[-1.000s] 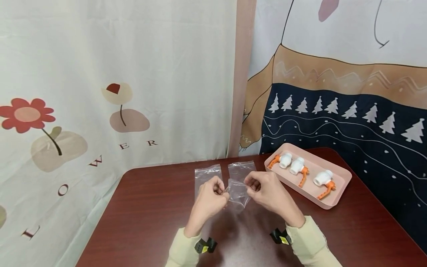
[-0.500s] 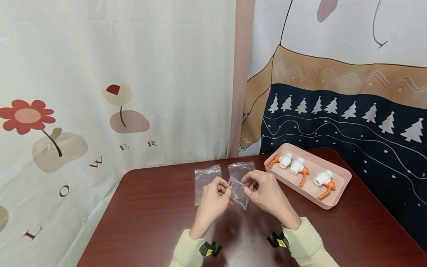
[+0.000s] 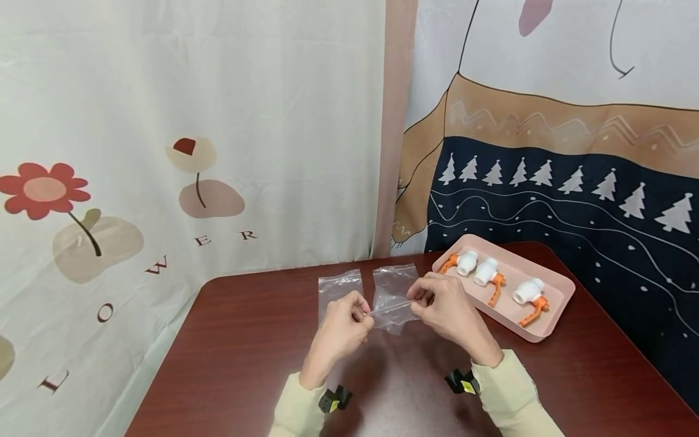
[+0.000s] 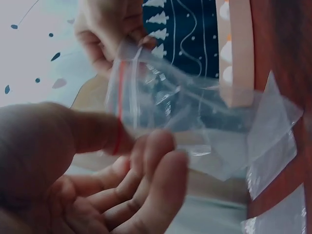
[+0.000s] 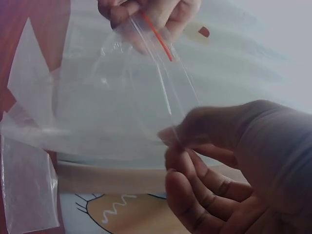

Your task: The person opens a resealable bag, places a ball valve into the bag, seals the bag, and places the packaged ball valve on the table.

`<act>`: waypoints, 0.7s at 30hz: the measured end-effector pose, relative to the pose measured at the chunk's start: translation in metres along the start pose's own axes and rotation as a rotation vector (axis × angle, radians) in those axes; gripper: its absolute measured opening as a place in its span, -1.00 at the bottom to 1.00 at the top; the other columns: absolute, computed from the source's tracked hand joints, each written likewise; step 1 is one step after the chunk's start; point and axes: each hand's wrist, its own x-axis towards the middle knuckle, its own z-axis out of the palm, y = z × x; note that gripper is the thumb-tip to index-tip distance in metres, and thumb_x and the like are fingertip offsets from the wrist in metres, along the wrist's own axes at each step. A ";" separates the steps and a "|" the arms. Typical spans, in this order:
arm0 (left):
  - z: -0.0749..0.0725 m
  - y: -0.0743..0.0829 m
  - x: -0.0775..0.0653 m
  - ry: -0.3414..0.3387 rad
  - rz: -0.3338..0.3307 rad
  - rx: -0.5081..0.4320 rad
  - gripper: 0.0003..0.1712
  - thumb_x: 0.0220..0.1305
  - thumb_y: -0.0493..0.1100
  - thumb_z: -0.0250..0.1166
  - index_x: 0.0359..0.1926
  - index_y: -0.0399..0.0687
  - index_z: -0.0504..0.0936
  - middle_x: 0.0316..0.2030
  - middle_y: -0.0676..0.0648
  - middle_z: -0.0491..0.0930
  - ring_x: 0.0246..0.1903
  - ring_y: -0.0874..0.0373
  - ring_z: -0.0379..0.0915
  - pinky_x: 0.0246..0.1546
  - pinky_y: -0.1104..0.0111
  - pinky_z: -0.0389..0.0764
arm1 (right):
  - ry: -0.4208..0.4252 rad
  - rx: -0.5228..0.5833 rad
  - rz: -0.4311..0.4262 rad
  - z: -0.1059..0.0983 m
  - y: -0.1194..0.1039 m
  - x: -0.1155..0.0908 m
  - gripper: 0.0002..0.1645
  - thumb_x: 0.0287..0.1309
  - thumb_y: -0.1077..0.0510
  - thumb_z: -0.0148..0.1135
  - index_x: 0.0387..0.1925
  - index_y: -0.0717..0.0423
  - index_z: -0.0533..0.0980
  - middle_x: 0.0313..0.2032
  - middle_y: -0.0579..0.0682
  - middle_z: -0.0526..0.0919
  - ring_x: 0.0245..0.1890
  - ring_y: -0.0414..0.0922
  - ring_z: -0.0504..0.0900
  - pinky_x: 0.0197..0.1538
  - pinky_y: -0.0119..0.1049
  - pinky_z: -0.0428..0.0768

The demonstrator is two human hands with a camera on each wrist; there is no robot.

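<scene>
Between my hands, a clear zip bag (image 3: 392, 317) is stretched by its top edge just above the table. My left hand (image 3: 340, 325) pinches one end of that edge between thumb and fingers. The other end is pinched by my right hand (image 3: 446, 304). Both wrist views show the zip strip of the bag (image 4: 168, 100), with a red line (image 5: 158, 38) along it. The bag's body hangs down and looks flat. Beyond it, two more clear zip bags lie on the table, a left bag (image 3: 340, 284) and a right bag (image 3: 394, 278), partly covered by my hands and the held bag.
A pink tray (image 3: 513, 266) stands at the back right, near my right hand. In it lie three white ball valves with orange handles: a left valve (image 3: 467, 262), a middle valve (image 3: 485, 272) and a right valve (image 3: 528, 291). Curtains hang behind the brown table (image 3: 235, 358).
My hands first came closer together, then spread apart, the left going left and the right going right. The held bag's top edge went from slack to stretched straight.
</scene>
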 end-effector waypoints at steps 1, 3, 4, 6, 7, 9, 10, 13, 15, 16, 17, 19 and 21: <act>-0.002 -0.001 0.000 -0.016 -0.006 -0.010 -0.88 0.15 -0.38 0.22 -0.28 -0.12 0.56 -0.63 0.01 0.63 -0.69 0.18 0.62 -0.58 0.42 0.58 | -0.011 0.006 0.001 0.000 0.001 0.000 -0.78 -0.06 0.39 0.43 -0.46 -0.01 0.71 -0.49 -0.15 0.60 -0.50 -0.25 0.54 -0.41 -0.47 0.60; -0.006 -0.004 0.001 -0.049 -0.006 -0.027 -0.82 0.17 -0.37 0.21 -0.20 -0.10 0.60 -0.59 -0.02 0.65 -0.65 0.13 0.65 -0.60 0.39 0.62 | -0.033 0.015 0.007 0.000 0.002 0.000 -0.79 -0.05 0.37 0.44 -0.46 -0.03 0.71 -0.49 -0.17 0.60 -0.50 -0.28 0.53 -0.41 -0.46 0.61; -0.007 -0.005 0.001 -0.067 0.004 -0.039 -0.78 0.21 -0.37 0.21 -0.14 -0.09 0.61 -0.57 -0.06 0.66 -0.62 0.08 0.67 -0.59 0.37 0.64 | -0.042 0.015 0.011 0.000 0.003 0.000 -0.80 -0.05 0.36 0.44 -0.46 -0.03 0.71 -0.49 -0.17 0.61 -0.50 -0.29 0.53 -0.40 -0.46 0.61; -0.009 -0.007 0.003 -0.104 0.029 -0.071 -0.68 0.29 -0.36 0.23 0.03 -0.02 0.62 -0.52 -0.12 0.67 -0.57 0.01 0.70 -0.56 0.32 0.70 | -0.053 0.019 0.019 0.000 0.005 0.000 -0.81 -0.03 0.34 0.44 -0.45 -0.03 0.71 -0.50 -0.18 0.61 -0.50 -0.29 0.52 -0.40 -0.46 0.61; -0.010 -0.008 0.003 -0.119 0.047 -0.093 -0.62 0.33 -0.35 0.24 0.12 0.05 0.62 -0.50 -0.14 0.67 -0.55 0.00 0.71 -0.53 0.29 0.72 | -0.056 0.020 0.024 0.000 0.005 0.000 -0.82 -0.02 0.33 0.45 -0.45 -0.03 0.71 -0.50 -0.19 0.61 -0.50 -0.29 0.52 -0.40 -0.46 0.61; -0.012 -0.010 0.004 -0.145 0.083 -0.142 -0.51 0.38 -0.33 0.26 0.25 0.16 0.58 -0.46 -0.21 0.67 -0.51 -0.05 0.72 -0.48 0.22 0.76 | -0.060 0.026 0.034 0.000 0.007 0.001 -0.85 0.01 0.31 0.46 -0.43 -0.03 0.72 -0.50 -0.18 0.62 -0.50 -0.28 0.53 -0.40 -0.46 0.61; -0.012 -0.010 0.005 -0.156 0.094 -0.165 -0.49 0.40 -0.32 0.27 0.29 0.21 0.57 -0.45 -0.22 0.66 -0.50 -0.06 0.72 -0.45 0.19 0.78 | -0.064 0.029 0.039 0.000 0.007 0.001 -0.86 0.02 0.30 0.46 -0.42 -0.02 0.72 -0.50 -0.18 0.63 -0.50 -0.27 0.53 -0.40 -0.46 0.61; -0.014 -0.010 0.006 -0.178 0.111 -0.211 -0.52 0.44 -0.26 0.27 0.30 0.22 0.60 -0.41 -0.20 0.68 -0.49 -0.05 0.72 -0.41 0.15 0.79 | -0.086 0.057 0.066 0.000 0.008 0.002 -0.90 0.08 0.27 0.44 -0.40 -0.01 0.73 -0.50 -0.17 0.64 -0.49 -0.24 0.54 -0.39 -0.45 0.61; -0.014 -0.011 0.007 -0.196 0.110 -0.227 -0.59 0.46 -0.21 0.27 0.27 0.17 0.63 -0.38 -0.19 0.71 -0.48 -0.03 0.72 -0.39 0.16 0.79 | -0.103 0.078 0.085 -0.001 0.007 0.002 -0.93 0.11 0.25 0.42 -0.38 0.01 0.73 -0.50 -0.16 0.65 -0.48 -0.23 0.54 -0.39 -0.44 0.61; -0.014 -0.011 0.008 -0.206 0.108 -0.240 -0.61 0.47 -0.19 0.27 0.26 0.12 0.64 -0.37 -0.20 0.72 -0.48 -0.03 0.71 -0.38 0.14 0.79 | -0.113 0.090 0.100 -0.001 0.007 0.002 -0.93 0.12 0.25 0.41 -0.37 0.01 0.73 -0.50 -0.15 0.65 -0.47 -0.22 0.54 -0.38 -0.44 0.60; -0.015 -0.012 0.008 -0.214 0.106 -0.250 -0.62 0.47 -0.17 0.26 0.26 0.08 0.65 -0.36 -0.21 0.73 -0.47 -0.03 0.71 -0.37 0.13 0.79 | -0.123 0.101 0.111 -0.001 0.007 0.002 -0.93 0.12 0.25 0.40 -0.37 0.02 0.73 -0.50 -0.14 0.65 -0.47 -0.21 0.54 -0.38 -0.44 0.60; -0.015 -0.012 0.008 -0.232 0.094 -0.285 -0.62 0.49 -0.14 0.25 0.27 0.04 0.64 -0.37 -0.24 0.74 -0.46 -0.04 0.71 -0.33 0.11 0.80 | -0.140 0.116 0.132 -0.002 0.007 0.002 -0.93 0.13 0.24 0.38 -0.37 0.01 0.73 -0.50 -0.13 0.64 -0.46 -0.19 0.53 -0.39 -0.44 0.58; -0.015 -0.012 0.009 -0.244 0.081 -0.328 -0.62 0.50 -0.14 0.23 0.28 -0.01 0.63 -0.37 -0.27 0.73 -0.45 -0.02 0.71 -0.30 0.10 0.80 | -0.158 0.124 0.140 -0.002 0.008 0.002 -0.92 0.15 0.23 0.38 -0.37 0.00 0.74 -0.50 -0.13 0.64 -0.46 -0.18 0.53 -0.39 -0.43 0.57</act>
